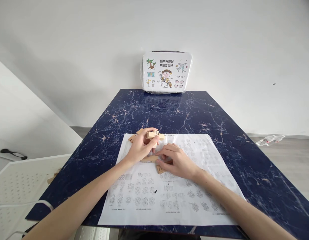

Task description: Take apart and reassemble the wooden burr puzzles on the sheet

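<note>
My left hand (142,145) is closed round a cluster of interlocked wooden puzzle blocks (151,135), one of them marked 3. It holds the cluster just above the printed sheet. To its right, my right hand (178,160) curls over a wooden block marked 2 (159,169), thumb and fingers on either side of it. Another pale wooden block (150,159) lies on the paper beside the right fingertips. Behind the left hand a further numbered block (131,138) shows in part. My fingers hide some of the blocks.
A large printed instruction sheet (144,213) with puzzle diagrams lies on the dark blue marbled table (149,116). A white cartoon-printed case (167,71) stands at the far edge against the wall. At left is a white perforated surface (16,180) with a cable; clear plastic (269,140) lies at right.
</note>
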`<state>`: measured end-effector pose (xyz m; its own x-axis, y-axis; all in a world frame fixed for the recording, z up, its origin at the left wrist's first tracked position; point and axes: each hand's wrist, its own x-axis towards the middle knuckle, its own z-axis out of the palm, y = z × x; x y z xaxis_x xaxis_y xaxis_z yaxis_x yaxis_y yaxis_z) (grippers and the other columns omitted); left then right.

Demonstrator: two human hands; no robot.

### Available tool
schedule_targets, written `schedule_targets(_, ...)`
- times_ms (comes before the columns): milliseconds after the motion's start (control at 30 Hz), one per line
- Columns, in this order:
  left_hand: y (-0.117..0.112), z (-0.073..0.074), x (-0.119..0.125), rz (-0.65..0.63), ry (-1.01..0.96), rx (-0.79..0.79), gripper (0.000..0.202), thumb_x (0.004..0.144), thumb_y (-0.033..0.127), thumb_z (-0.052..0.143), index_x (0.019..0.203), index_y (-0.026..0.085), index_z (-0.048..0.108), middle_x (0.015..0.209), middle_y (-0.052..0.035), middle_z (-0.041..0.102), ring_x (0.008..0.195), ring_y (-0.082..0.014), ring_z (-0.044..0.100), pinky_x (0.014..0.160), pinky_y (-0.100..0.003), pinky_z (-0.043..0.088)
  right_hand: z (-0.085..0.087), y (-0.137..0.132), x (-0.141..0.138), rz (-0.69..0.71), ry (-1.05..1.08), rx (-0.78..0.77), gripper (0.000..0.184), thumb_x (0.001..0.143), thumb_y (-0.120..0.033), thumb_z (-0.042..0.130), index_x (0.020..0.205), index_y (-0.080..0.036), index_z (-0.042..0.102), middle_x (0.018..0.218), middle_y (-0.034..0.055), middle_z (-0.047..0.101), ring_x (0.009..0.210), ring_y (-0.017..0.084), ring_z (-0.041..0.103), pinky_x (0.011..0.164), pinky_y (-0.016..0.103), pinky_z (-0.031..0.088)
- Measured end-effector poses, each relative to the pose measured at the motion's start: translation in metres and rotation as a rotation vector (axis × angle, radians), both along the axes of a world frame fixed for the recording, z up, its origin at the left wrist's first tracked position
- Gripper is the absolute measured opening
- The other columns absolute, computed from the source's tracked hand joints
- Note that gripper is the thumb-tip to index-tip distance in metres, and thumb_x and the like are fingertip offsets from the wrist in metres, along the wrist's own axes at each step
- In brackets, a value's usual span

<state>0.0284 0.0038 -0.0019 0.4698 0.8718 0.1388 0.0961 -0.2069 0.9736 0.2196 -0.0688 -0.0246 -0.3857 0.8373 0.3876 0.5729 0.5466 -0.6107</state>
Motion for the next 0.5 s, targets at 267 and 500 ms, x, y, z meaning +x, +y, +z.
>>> schedule_targets(267,-0.0006,0.001,-0.0008,0.018,0.002,-0.007,0.039,0.099,0.047,0.068,0.129,0.024,0.059,0.086,-0.0009,0.073,0.059,-0.0137,0.068,0.058,-0.027,0.06,-0.002,0.0023,0.0002,-0.102,0.035,0.002,0.013,0.1,-0.031,0.059,0.098,-0.024,0.07,0.086,0.0044,0.068,0.079,0.021,0.062,0.079,0.041,0.052)
schedule_targets(500,0.0001,-0.0009,-0.0007,0.052,0.018,0.045,0.041,0.1,0.046,0.067,0.133,0.023,0.059,0.098,-0.0055,0.075,0.092,-0.0219,0.076,0.071,-0.03,0.066,-0.0086,0.0048,0.002,-0.194,0.026,0.038,0.01,0.1,-0.031,0.063,0.098,-0.024,0.07,0.092,0.007,0.07,0.087,0.025,0.063,0.082,0.044,0.053)
